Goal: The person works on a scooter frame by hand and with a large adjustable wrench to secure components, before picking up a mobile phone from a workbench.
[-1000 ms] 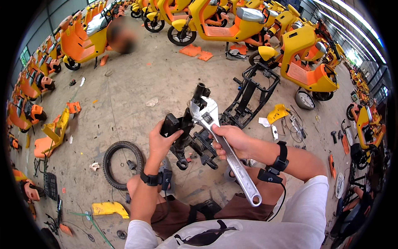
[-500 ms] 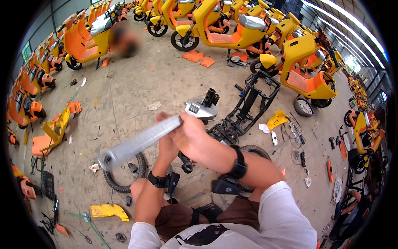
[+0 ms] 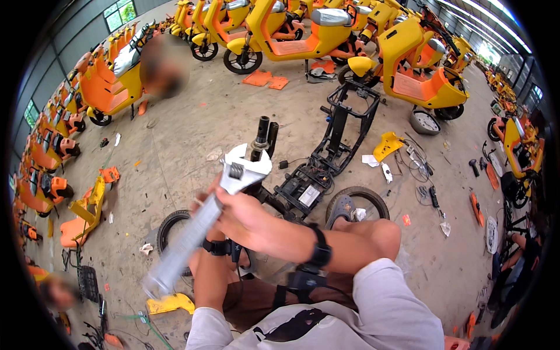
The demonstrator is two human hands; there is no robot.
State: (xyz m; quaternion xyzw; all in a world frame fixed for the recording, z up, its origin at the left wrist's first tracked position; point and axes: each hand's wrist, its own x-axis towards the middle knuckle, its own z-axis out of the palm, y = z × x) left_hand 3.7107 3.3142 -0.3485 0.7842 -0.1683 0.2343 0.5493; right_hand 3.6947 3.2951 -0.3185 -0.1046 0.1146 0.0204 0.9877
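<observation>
A large silver adjustable wrench (image 3: pixel 201 224) slants across in front of me, its handle end low at the left and blurred. Its jaws sit around the threaded part of a dark upright tube (image 3: pixel 263 129) on a black stripped scooter frame (image 3: pixel 335 143). My right hand (image 3: pixel 248 216) is closed on the wrench just below its head. Behind the wrench and the right hand is my left hand (image 3: pixel 215 233), close against the handle; its fingers are mostly hidden. Whether the jaws touch the tube, I cannot tell.
A spoked wheel (image 3: pixel 169 230) lies at the left of my legs, and a tyre (image 3: pixel 373 198) is by my right foot. Yellow panels (image 3: pixel 386 146), cables and loose parts (image 3: pixel 433 196) litter the concrete floor. Yellow-orange scooters (image 3: pixel 297 41) stand in rows beyond.
The wrench has swung round from lying crosswise to a steeper slant, and its jaws have come to the upright tube. My right hand has moved left and down with it.
</observation>
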